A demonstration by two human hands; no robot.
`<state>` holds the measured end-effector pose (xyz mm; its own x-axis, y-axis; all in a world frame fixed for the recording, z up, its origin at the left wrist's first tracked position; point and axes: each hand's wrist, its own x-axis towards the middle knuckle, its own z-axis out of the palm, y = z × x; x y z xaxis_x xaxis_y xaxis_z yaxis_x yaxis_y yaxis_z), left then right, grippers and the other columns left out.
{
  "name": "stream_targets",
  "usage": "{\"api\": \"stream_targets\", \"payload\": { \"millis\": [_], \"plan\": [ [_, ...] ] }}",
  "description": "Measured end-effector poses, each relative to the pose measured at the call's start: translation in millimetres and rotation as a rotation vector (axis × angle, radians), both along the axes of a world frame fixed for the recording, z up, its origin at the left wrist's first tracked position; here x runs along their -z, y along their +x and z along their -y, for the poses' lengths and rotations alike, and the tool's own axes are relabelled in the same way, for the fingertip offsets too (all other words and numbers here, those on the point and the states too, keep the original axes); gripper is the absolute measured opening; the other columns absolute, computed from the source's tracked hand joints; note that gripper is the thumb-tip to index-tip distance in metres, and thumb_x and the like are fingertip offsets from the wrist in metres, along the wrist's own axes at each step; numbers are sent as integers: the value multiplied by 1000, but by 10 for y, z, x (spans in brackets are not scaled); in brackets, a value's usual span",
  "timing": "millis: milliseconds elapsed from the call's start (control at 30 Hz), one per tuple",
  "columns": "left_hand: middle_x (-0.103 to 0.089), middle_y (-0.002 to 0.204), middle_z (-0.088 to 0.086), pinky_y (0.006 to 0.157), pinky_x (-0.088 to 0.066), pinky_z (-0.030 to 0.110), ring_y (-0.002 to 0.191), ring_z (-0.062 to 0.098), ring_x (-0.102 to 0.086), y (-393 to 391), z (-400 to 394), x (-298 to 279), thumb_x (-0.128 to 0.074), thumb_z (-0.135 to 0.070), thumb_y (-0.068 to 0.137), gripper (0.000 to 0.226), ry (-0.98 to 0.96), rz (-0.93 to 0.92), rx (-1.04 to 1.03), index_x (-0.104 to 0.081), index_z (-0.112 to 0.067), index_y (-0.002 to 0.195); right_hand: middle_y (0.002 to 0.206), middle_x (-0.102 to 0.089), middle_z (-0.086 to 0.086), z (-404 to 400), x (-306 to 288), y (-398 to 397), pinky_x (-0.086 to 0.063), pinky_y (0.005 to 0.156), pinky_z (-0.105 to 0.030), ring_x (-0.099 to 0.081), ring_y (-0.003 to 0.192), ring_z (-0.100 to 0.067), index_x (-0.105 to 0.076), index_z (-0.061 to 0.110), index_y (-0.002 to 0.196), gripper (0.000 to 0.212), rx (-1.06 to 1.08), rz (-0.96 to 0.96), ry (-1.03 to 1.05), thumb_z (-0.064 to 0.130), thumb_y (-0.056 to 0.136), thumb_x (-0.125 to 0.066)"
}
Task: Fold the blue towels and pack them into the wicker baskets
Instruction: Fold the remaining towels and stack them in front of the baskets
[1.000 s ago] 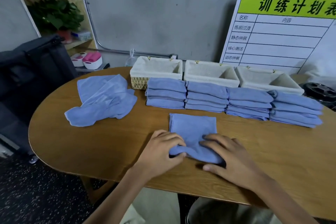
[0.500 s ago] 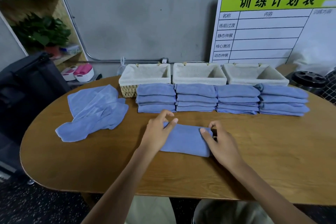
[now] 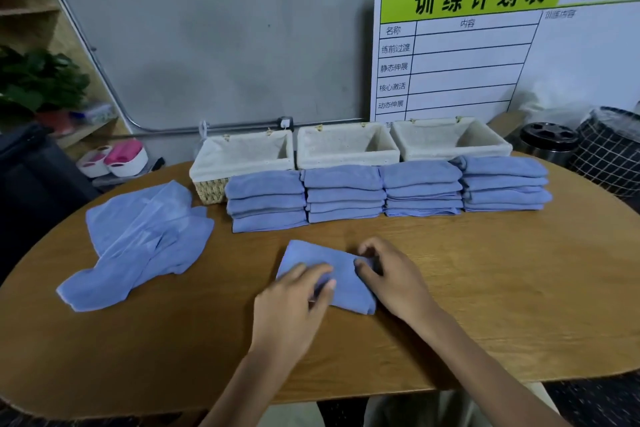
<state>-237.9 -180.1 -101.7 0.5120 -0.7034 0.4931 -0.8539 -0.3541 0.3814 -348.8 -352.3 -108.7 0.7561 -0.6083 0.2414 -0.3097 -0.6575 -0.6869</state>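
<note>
A folded blue towel (image 3: 323, 262) lies on the wooden table (image 3: 485, 288) in front of me. My left hand (image 3: 292, 305) rests flat on its near left part, fingers straight. My right hand (image 3: 393, 276) is at the towel's right end, fingers curled over the edge and thumb on the cloth. Behind it stand several stacks of folded blue towels (image 3: 346, 194) in a row. Three cloth-lined wicker baskets (image 3: 209, 191) (image 3: 346, 160) (image 3: 450, 153) sit behind the stacks, with nothing visible inside. A loose pile of unfolded blue towels (image 3: 138, 246) lies at the left.
A white board with a green header (image 3: 485, 55) leans on the wall behind the baskets. A black bin (image 3: 613, 156) and a metal can (image 3: 547, 139) stand at the right. A dark chair (image 3: 31, 177) and a shelf with a plant (image 3: 38, 80) are on the left.
The towel's near half was folded away from me, making it shorter. My left hand has drawn back onto its near left part and my right hand has taken the right end.
</note>
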Motion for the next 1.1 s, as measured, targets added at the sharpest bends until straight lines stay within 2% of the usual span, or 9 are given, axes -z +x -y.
{"api": "stream_targets", "payload": {
  "millis": [100, 200, 333, 433, 600, 733, 900, 1000, 1100],
  "plan": [
    [-52, 92, -22, 62, -36, 12, 85, -7, -55, 96, -21, 16, -51, -53, 97, 22, 17, -258, -57, -65, -49, 114, 72, -60, 9, -161, -39, -73, -44, 60, -34, -57, 67, -8, -50, 30, 88, 17, 13, -5, 65, 42, 87, -62],
    [-51, 101, -16, 74, -44, 18, 88, -4, -54, 214, 20, -44, -59, -54, 91, 19, 42, -427, -17, -65, -50, 109, 72, -63, 11, -399, -61, -146, -46, 67, -31, -60, 68, -8, -52, 31, 85, 24, -78, -5, 89, 51, 83, -64],
    [-54, 109, -13, 90, -46, 22, 99, 1, -57, 469, 9, -88, -72, -36, 88, 20, 114, -533, 141, -65, -48, 101, 79, -67, 12, -411, -190, -120, -49, 72, -30, -64, 78, -8, -63, 26, 79, 13, -178, 118, 131, 31, 88, -71],
    [-58, 111, -15, 96, -51, 31, 106, 3, -60, 677, -8, -190, -74, -29, 89, 23, 199, -584, 284, -67, -46, 103, 95, -62, 15, -169, -287, 31, -46, 76, -25, -60, 89, -7, -65, 27, 92, 2, -168, 212, -84, 28, 90, -66],
    [-68, 115, -18, 94, -53, 27, 110, -1, -63, 981, 25, -453, -76, -19, 88, 26, 303, -585, 443, -69, -32, 110, 120, -63, 12, 64, -252, 286, -43, 99, -39, -54, 119, -8, -67, 23, 110, 24, -473, -10, -417, 38, 95, -57],
    [-68, 110, -19, 85, -50, 17, 104, -3, -62, 1121, -62, -446, -73, -11, 88, 25, 286, -389, 405, -73, -30, 103, 151, -42, 18, -60, -94, 239, -31, 116, -25, -32, 141, 4, -57, 30, 139, 45, -462, -94, -213, 49, 98, -54],
    [-66, 109, -18, 83, -52, 26, 97, 1, -61, 1193, -274, -233, -58, 2, 90, 32, 151, -49, 327, -78, -22, 100, 165, 10, 17, -351, 14, 277, -3, 123, -29, 13, 150, -2, -2, 38, 158, 74, -484, -303, -403, 72, 94, -14],
    [-67, 117, -15, 91, -48, 20, 106, 0, -57, 1259, -442, -109, -54, -9, 92, 31, 105, 5, 265, -78, -22, 106, 166, 13, 9, -492, -40, 424, -3, 123, -34, 11, 151, -10, 7, 41, 157, 65, -462, -334, -502, 64, 99, -14],
    [-68, 120, -10, 95, -44, 19, 111, 5, -56, 1463, -558, -11, -57, -6, 91, 31, 61, 16, 245, -78, -20, 109, 166, -14, -2, -548, 12, 646, -24, 118, -43, -19, 151, -21, -19, 36, 157, 54, -418, -249, -630, 49, 105, -28]
  ]
}}
